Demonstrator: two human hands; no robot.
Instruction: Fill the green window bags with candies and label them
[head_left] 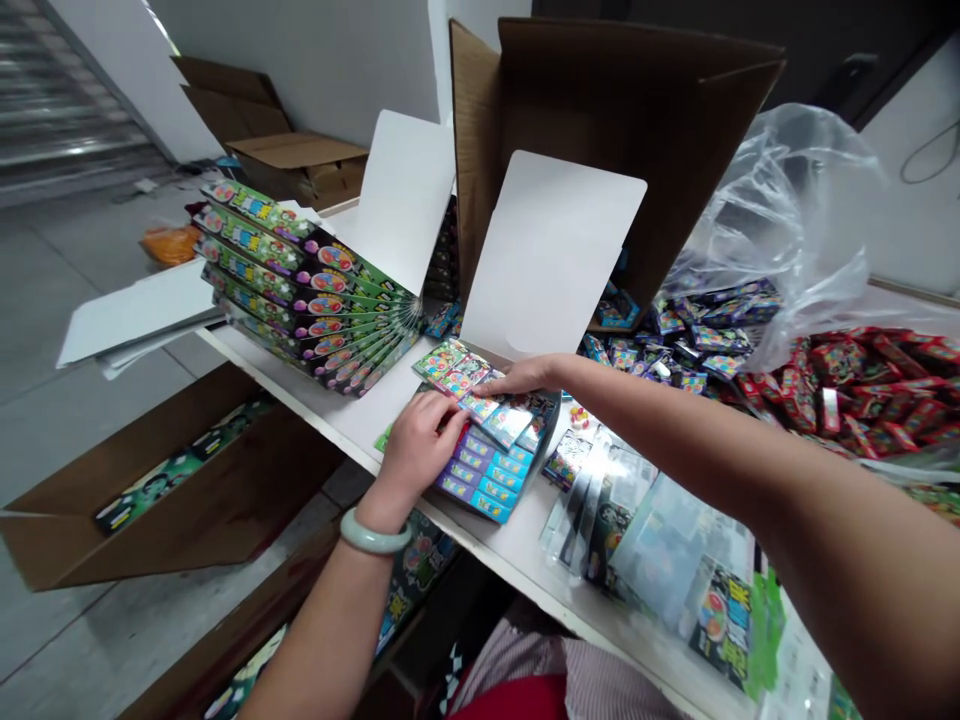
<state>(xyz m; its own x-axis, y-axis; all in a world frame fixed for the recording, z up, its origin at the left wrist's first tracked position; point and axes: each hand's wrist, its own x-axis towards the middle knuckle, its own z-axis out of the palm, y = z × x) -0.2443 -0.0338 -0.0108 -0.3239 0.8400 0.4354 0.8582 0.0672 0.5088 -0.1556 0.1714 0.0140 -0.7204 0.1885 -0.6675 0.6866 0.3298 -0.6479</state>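
Moderate light | glare on plastic sleeves [660, 535] | edges stretched

Green bangle [375, 541], striped garment [611, 683] — red cloth [517, 699]

"How is the left hand [418, 450] looking?"
"It's holding its fingers [436, 408] bent, its forearm [336, 620] slanting up from below."
"And the right hand [529, 374]?"
"It's resting palm down, fingers [504, 384] pointing left, its arm [690, 455] crossing from the right."

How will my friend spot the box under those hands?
Find the big brown carton. In front, a white lid rises from an open box under the left hand and right hand. Unlike the green stack nearby, it shows blue and purple packets.
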